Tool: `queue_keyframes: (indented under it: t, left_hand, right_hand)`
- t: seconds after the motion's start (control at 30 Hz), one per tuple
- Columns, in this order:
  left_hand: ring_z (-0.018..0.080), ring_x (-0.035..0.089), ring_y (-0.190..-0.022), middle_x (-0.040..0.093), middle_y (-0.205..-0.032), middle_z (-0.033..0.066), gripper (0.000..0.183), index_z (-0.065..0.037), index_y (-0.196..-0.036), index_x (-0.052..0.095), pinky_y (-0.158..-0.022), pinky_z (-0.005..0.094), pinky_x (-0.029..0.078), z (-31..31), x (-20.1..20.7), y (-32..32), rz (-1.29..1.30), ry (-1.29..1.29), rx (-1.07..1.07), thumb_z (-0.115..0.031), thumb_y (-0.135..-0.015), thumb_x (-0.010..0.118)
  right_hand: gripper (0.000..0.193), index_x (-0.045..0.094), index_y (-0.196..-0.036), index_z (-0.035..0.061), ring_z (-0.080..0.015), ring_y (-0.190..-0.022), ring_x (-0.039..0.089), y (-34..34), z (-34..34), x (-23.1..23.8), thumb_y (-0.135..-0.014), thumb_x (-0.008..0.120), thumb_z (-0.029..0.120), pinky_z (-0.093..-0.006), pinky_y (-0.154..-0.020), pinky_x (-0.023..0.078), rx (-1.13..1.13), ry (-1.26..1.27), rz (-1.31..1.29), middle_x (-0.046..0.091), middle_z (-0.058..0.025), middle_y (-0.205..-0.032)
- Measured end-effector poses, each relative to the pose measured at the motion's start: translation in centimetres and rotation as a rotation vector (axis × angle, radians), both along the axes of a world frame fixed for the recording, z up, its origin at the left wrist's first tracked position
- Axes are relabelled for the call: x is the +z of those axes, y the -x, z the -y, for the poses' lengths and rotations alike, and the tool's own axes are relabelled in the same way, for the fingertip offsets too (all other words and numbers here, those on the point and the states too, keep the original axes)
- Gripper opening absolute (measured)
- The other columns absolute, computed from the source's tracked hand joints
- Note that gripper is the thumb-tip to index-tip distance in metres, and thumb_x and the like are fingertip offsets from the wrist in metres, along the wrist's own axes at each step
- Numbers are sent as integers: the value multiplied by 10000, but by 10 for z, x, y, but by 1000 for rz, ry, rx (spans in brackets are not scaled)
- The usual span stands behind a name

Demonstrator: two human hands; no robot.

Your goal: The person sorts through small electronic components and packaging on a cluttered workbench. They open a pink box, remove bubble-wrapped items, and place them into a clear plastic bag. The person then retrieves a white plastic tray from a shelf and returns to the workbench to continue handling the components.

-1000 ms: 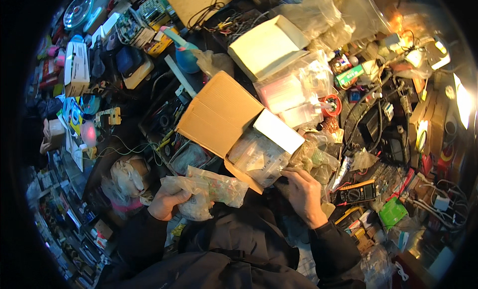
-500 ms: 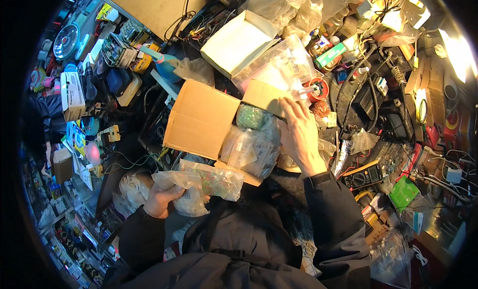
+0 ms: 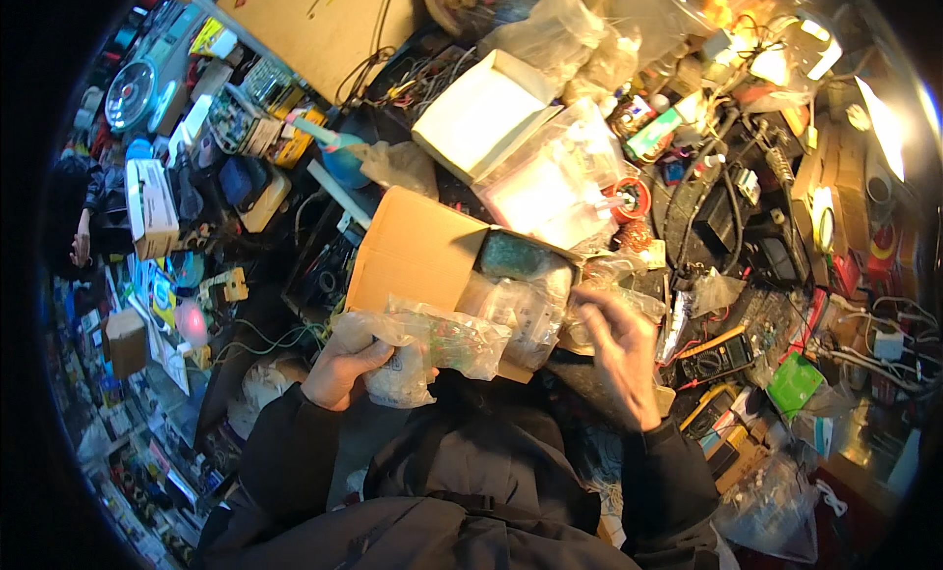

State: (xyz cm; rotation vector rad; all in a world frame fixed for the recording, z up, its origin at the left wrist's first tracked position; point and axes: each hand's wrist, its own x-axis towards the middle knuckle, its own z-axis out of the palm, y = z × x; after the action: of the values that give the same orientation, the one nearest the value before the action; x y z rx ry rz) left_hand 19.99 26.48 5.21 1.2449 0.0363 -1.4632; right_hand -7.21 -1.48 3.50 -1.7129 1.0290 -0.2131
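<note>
My left hand (image 3: 344, 371) is closed around clear plastic bags (image 3: 457, 344), which hang over the near edge of an open cardboard box. One bag holds small green and red parts; the contents of the other look whitish. The box's brown flap (image 3: 417, 251) stands spread out on the left. Inside the box lie a green-tinted bag (image 3: 516, 256) and clear bags (image 3: 516, 310), whose contents I cannot make out. Just right of the box, my right hand (image 3: 621, 354) is empty, its fingers loosely bent and apart, slightly blurred.
Beyond the box are a white open box (image 3: 481, 113), flat plastic bags (image 3: 550, 182) and a red spool (image 3: 629, 199). A multimeter (image 3: 717, 357) and a green board (image 3: 794, 380) lie to the right. Another person's hand (image 3: 81, 244) shows at the far left.
My right hand has let go of the box's far flap and drawn back toward me. That flap no longer stands up in view. The left hand keeps its bags, now closer to the box.
</note>
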Motion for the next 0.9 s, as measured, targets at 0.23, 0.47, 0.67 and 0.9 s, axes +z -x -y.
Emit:
queue_keyframes:
  t: [0.23, 0.47, 0.67, 0.9]
  left_hand:
    - [167, 744, -1252, 795, -1376, 77, 408, -14, -1503, 706, -1103, 367, 592, 56, -28, 3, 52, 106, -256, -119, -1122, 807]
    - [343, 793, -1250, 693, -1606, 209, 556, -26, -1649, 548, -1078, 501, 660, 30, -26, -15, 73, 62, -36, -270, -1175, 705]
    - [401, 804, -1219, 661, -1616, 283, 628, -9, -1677, 479, -1036, 544, 678, -6, -20, -10, 73, 9, 52, -335, -1182, 687]
    - [396, 800, -1234, 710, -1544, 272, 584, -49, -1662, 503, -1054, 537, 670, -30, -30, 2, 42, -6, 149, -339, -1187, 683]
  right_hand:
    - [586, 659, -1609, 15, -162, -1217, 730, -24, -64, -6, -1085, 860, 182, -312, -1070, 593, -51, -604, 300, 783, -95, -1386]
    - [485, 777, -1435, 32, -270, -1221, 772, -2, -16, -17, -994, 920, 177, -401, -1046, 613, 24, -59, -122, 811, -169, -1309]
    - [723, 693, -1472, -3, -313, -1218, 769, -49, 34, -33, -902, 994, 324, -425, -1048, 608, 348, -209, -134, 801, -236, -1328]
    - [719, 711, -1379, -89, -504, -1024, 798, -114, 3, -57, -867, 989, 332, -492, -953, 629, 381, 165, -276, 811, -295, -1038]
